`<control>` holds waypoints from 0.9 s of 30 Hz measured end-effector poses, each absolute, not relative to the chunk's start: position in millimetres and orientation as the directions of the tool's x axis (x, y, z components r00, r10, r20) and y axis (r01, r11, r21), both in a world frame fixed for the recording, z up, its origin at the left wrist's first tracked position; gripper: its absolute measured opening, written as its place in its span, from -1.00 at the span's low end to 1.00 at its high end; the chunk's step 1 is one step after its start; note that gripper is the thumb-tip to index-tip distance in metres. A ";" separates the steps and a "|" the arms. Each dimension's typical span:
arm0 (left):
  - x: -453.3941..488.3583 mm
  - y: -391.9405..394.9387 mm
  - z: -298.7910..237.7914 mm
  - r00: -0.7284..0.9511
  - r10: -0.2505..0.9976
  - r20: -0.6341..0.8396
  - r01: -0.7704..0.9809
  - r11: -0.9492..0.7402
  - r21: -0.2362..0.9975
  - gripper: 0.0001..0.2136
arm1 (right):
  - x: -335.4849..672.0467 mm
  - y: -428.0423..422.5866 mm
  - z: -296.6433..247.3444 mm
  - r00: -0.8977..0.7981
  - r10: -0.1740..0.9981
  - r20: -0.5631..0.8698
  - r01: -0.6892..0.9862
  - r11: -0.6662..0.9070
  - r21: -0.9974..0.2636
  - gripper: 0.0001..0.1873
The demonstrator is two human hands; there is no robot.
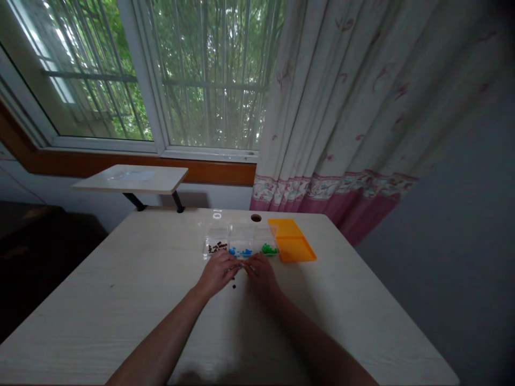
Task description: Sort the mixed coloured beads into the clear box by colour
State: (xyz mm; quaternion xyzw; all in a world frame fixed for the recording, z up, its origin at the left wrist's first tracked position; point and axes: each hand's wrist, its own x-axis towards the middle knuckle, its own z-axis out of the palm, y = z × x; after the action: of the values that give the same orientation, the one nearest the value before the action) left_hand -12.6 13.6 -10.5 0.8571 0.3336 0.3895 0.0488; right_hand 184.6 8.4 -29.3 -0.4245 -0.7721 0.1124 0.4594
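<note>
My left hand (pixel 218 271) and my right hand (pixel 260 269) meet fingertip to fingertip just in front of a clear compartment box (pixel 241 231). Both have their fingers pinched together; whatever is between them is too small and hidden to make out. In the box's front row lie dark brown pieces (pixel 218 247) on the left, blue pieces (pixel 244 252) in the middle and green pieces (pixel 268 249) on the right. A tiny dark piece (pixel 234 287) rests on the table below my fingers, with another dark speck close to my left fingertips.
An orange lid or tray (pixel 296 249) lies right of the box, against its side. Behind the box, the pale wooden table (pixel 132 289) has a round hole (pixel 256 218). A small raised shelf (pixel 161 181) stands at the back left, below a window. Curtains (pixel 341 134) hang at the back right.
</note>
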 end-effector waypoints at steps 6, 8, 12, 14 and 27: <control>-12.7 14.1 -9.0 0.423 0.597 0.682 0.521 -0.776 0.355 -0.80 | 183.9 5.5 -25.6 -0.242 0.756 0.608 0.520 0.630 -0.577 -0.77; -12.4 13.5 -7.8 0.410 0.602 0.685 0.528 -0.769 0.360 -0.81 | 183.8 5.7 -26.0 -0.260 0.741 0.620 0.519 0.648 -0.558 -0.78; -11.4 12.2 -5.2 0.386 0.623 0.680 0.535 -0.752 0.385 -0.82 | 184.1 7.4 -29.2 -0.259 0.698 0.667 0.519 0.683 -0.513 -0.79; -11.3 12.0 -4.4 0.376 0.629 0.680 0.532 -0.748 0.397 -0.82 | 184.6 8.3 -30.5 -0.279 0.681 0.678 0.522 0.699 -0.488 -0.79; -23.0 18.5 -3.0 0.229 0.704 0.673 0.595 -0.648 0.476 -0.83 | 187.2 4.6 -30.5 -0.435 0.709 0.554 0.608 0.686 -0.400 -0.92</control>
State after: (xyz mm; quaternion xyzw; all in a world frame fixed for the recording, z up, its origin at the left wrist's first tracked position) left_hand -23.0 18.5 -3.0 0.7816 0.4152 0.4617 0.0591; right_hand 187.2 4.6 -30.5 -0.3900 -0.8443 0.0703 0.3608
